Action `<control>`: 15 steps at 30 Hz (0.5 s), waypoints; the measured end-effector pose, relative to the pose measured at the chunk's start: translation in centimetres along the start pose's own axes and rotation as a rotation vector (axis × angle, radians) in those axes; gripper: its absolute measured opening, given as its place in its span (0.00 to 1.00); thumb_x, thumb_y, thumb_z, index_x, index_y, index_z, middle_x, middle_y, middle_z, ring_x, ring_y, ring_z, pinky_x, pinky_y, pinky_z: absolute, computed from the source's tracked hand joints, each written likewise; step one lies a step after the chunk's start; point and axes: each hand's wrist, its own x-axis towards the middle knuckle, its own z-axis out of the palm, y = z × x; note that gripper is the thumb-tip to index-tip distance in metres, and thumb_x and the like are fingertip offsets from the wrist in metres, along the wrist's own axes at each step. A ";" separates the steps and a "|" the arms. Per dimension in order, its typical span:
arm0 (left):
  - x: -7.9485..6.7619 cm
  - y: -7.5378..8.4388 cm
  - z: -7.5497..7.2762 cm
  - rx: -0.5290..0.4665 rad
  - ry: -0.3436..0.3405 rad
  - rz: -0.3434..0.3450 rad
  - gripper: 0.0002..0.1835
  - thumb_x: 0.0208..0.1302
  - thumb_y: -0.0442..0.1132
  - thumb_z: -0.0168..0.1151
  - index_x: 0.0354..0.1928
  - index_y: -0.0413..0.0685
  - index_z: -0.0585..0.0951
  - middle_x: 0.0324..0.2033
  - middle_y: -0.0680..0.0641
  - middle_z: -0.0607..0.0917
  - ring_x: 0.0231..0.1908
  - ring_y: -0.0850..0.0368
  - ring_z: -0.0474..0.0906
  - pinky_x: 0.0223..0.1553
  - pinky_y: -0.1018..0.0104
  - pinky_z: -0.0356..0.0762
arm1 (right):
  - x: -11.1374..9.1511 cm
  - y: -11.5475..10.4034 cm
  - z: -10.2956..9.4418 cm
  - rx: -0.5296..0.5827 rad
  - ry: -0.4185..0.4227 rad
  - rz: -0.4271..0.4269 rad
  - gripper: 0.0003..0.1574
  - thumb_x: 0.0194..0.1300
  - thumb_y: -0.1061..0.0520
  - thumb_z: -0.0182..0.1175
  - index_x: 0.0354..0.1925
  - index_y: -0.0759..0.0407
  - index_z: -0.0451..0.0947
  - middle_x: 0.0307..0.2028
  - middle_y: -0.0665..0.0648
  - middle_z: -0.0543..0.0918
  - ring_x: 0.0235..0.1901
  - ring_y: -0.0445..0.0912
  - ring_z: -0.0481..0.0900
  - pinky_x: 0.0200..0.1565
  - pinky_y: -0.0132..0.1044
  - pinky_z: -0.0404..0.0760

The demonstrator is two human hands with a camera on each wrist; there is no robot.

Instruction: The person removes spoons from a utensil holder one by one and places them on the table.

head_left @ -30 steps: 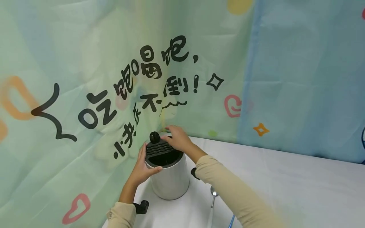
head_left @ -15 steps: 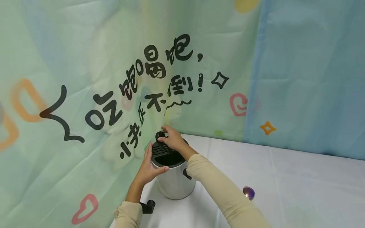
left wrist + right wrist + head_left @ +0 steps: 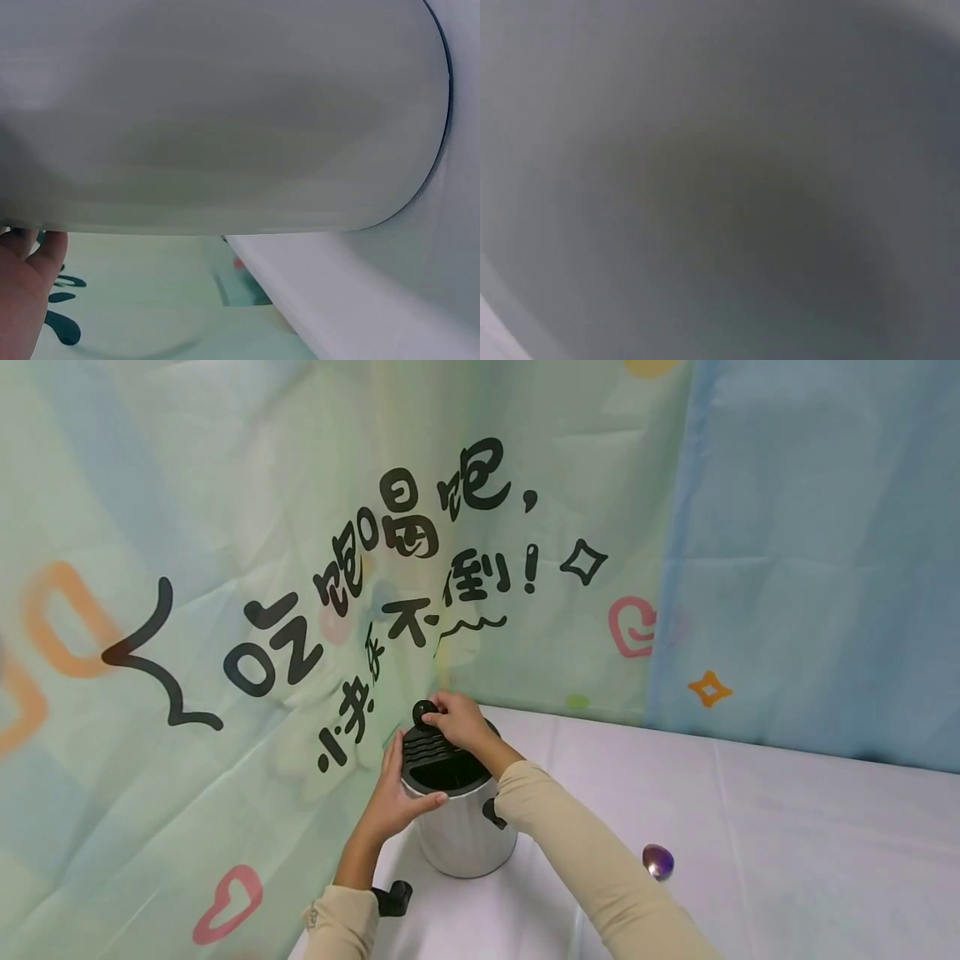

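A white cylindrical canister [image 3: 467, 843] stands on the table near the wall corner. Its black top [image 3: 426, 750] has wavy ridges, a dark opening at the front and a round black knob [image 3: 421, 712] at the back. My left hand [image 3: 393, 806] grips the canister's upper left side, thumb across the front of the rim and fingers along the left. With thumb and fingers my right hand [image 3: 461, 724] pinches the knob from the right. The canister wall [image 3: 225, 127] fills most of the left wrist view, fingers [image 3: 49, 259] at its edge. Only a blurred grey surface [image 3: 720, 187] appears in the right wrist view.
Right of my right sleeve, a shiny purple rounded thing [image 3: 657, 862], like a spoon's bowl, lies on the white tablecloth [image 3: 810, 852]. Printed fabric walls [image 3: 555, 652] close off the back and left, close behind the canister.
My right hand has moved left from the top's rear edge onto the knob. My left hand keeps its hold. The view has shifted, the silver spoon is covered, and the purple thing has come into sight.
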 end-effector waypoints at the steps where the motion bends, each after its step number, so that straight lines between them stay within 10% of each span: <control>1: 0.0 0.0 0.0 -0.002 0.001 -0.001 0.62 0.45 0.51 0.71 0.72 0.51 0.37 0.71 0.42 0.41 0.69 0.43 0.41 0.64 0.41 0.47 | 0.5 0.9 0.5 0.013 -0.013 0.003 0.17 0.57 0.39 0.60 0.28 0.49 0.74 0.23 0.49 0.73 0.25 0.44 0.68 0.30 0.35 0.65; 6: 0.0 -0.2 0.1 -0.011 -0.006 -0.004 0.61 0.45 0.51 0.71 0.72 0.52 0.37 0.71 0.43 0.40 0.70 0.44 0.40 0.65 0.41 0.47 | 0.7 0.4 0.0 0.050 -0.110 0.116 0.16 0.57 0.41 0.60 0.32 0.51 0.77 0.28 0.52 0.78 0.30 0.47 0.72 0.36 0.39 0.71; 10: 0.0 -0.4 0.2 -0.017 -0.014 -0.007 0.61 0.46 0.50 0.71 0.71 0.53 0.37 0.71 0.44 0.40 0.70 0.44 0.39 0.65 0.41 0.46 | 1.4 1.2 0.3 0.073 -0.071 0.038 0.20 0.55 0.35 0.58 0.29 0.48 0.75 0.23 0.48 0.73 0.25 0.43 0.68 0.28 0.34 0.66; 15: 0.1 -0.4 -0.1 0.000 -0.010 -0.011 0.61 0.45 0.53 0.71 0.71 0.56 0.37 0.71 0.45 0.40 0.70 0.45 0.39 0.65 0.41 0.46 | 0.4 -5.5 -4.4 0.093 -0.080 0.056 0.17 0.61 0.46 0.59 0.24 0.56 0.69 0.20 0.51 0.67 0.23 0.44 0.64 0.25 0.34 0.61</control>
